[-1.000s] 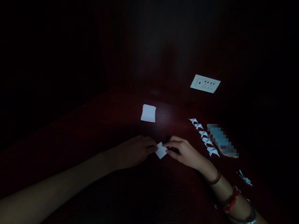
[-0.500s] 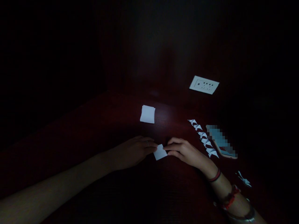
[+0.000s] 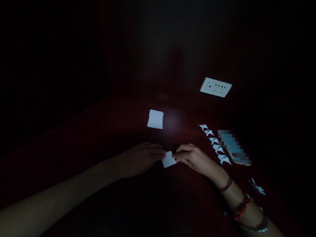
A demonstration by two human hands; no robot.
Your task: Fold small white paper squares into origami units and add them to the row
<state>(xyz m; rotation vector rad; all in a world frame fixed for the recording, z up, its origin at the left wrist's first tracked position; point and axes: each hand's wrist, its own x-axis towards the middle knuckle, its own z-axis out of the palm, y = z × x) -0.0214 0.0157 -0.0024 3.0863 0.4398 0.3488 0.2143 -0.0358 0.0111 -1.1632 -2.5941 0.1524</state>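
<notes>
The scene is very dark. A small white paper square [image 3: 169,160] lies on the dark red table [image 3: 103,131] between my hands. My left hand [image 3: 140,158] pinches its left edge with fingers pressed together; a ring shows on one finger. Pinching the right edge is my right hand [image 3: 192,157], fingers curled; bracelets circle that wrist. A stack of white paper squares [image 3: 155,119] sits a little beyond my hands.
A row of several folded white paper pieces [image 3: 215,144] runs along the right, next to a phone [image 3: 234,147]. One more folded piece [image 3: 258,187] lies near my right forearm. A white wall socket [image 3: 216,87] is on the dark panel behind.
The paper square has turned from a diamond tilt to lie flatter and shifted slightly left between my fingers. Both hands stay on it.
</notes>
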